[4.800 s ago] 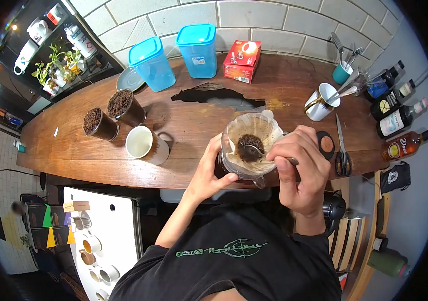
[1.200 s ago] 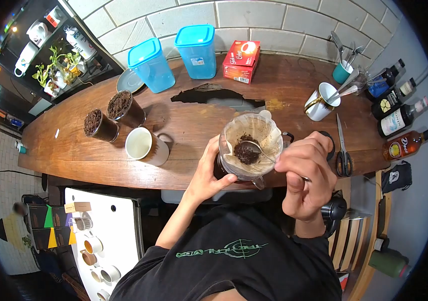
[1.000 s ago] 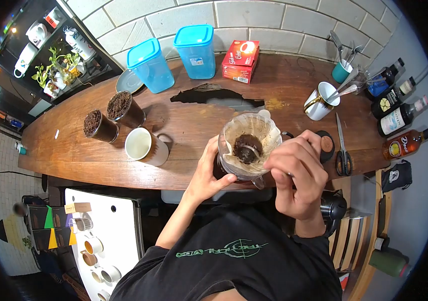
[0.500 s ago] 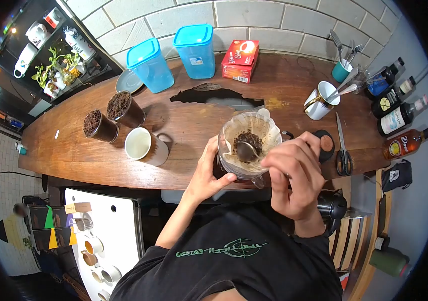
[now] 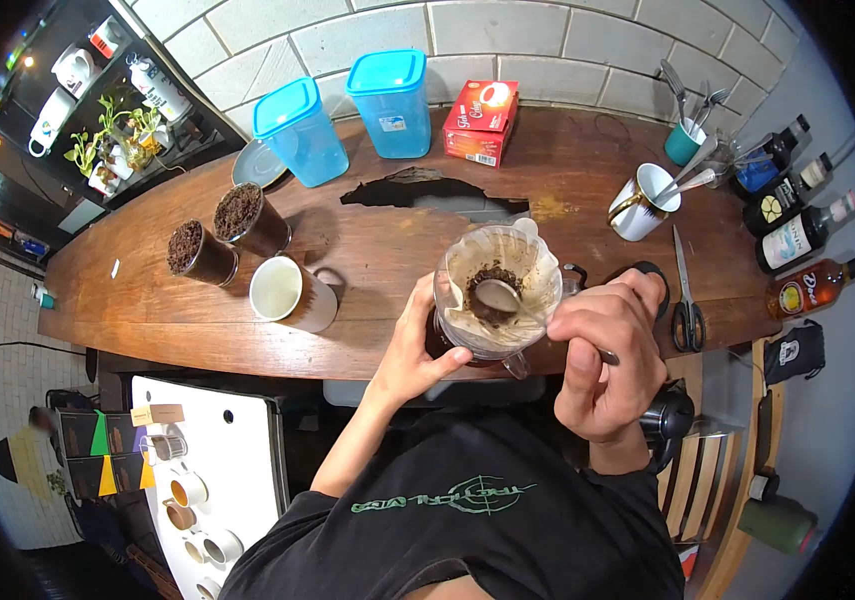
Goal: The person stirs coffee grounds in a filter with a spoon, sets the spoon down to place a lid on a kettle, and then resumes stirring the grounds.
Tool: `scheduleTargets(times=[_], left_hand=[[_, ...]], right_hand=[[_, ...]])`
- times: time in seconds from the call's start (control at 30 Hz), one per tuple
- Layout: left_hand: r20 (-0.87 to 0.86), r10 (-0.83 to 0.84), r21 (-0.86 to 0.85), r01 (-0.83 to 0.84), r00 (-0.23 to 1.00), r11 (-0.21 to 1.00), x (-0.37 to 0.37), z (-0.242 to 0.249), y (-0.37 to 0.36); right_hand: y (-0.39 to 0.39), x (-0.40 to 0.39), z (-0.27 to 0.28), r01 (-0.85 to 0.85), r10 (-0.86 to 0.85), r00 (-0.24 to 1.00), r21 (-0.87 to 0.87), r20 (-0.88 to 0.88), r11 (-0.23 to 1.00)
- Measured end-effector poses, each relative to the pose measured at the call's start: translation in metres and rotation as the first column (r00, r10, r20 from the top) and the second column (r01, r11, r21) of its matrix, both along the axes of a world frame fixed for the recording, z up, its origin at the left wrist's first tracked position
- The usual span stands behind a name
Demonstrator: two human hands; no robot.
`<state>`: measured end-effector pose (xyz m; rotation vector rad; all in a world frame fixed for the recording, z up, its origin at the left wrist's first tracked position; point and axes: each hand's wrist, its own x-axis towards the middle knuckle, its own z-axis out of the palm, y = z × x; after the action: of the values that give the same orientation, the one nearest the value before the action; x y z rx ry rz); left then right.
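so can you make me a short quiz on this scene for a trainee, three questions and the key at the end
1. Which item is in the right hand?
a) scissors
b) spoon
c) mug

2. True or false: the red box stands to the right of both blue-lidded containers.

3. Fill in the blank: the left hand is against the clear dripper, which is lined with a pale paper ____.

Key: 1. b; 2. true; 3. filter

Spoon (image 5: 496, 295) shiny metal; filter (image 5: 469, 262) creased paper; dripper (image 5: 487, 349) clear, glossy; tabletop (image 5: 387, 250) glossy wood.
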<state>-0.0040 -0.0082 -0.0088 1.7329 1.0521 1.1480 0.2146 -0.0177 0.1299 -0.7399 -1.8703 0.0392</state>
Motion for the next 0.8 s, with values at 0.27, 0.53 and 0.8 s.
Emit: scheduleTargets(times=[0.27, 0.53, 0.8], left_hand=[[0.008, -0.003, -0.026, 0.004, 1.000, 1.000, 0.0001, 0.0017, -0.0012], [0.006, 0.003, -0.066, -0.002, 1.000, 0.998, -0.0001, 0.0009, -0.0024], [-0.032, -0.002, -0.032, 0.001, 0.999, 0.999, -0.0008, 0.0007, -0.0016]], right_hand=[[0.0029, -0.0006, -0.0034, 0.005, -0.004, 1.000, -0.031, 0.014, 1.000], [0.0041, -0.0032, -0.0044, -0.005, 0.005, 1.000, -0.013, 0.004, 1.000], [0.0056, -0.0022, -0.0038, 0.041, -0.041, 0.998, -0.009, 0.050, 0.999]])
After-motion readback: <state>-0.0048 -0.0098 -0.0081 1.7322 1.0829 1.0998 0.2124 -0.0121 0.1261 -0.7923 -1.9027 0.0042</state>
